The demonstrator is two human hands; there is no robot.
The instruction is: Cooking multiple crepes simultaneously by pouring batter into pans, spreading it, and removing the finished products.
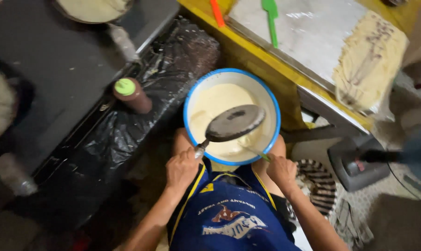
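A white bowl with a blue rim (190, 99) rests on my knees, holding pale creamy batter (217, 104). My left hand (181, 168) grips the handle of a small dark round pan (233, 122), which hovers tilted over the batter. My right hand (281, 169) sits at the bowl's near right edge, closed on a thin green-handled utensil (257, 152) that reaches into the batter. A blue apron (229, 214) covers my lap.
A brown bottle with a green cap (130, 94) stands on black plastic sheeting (113, 135) to the left. A yellow-edged table (261, 58) ahead carries foil, a green spatula (271, 18), an orange tool (217, 12) and stacked thin crepes (368, 60). A dark appliance (356, 162) lies right.
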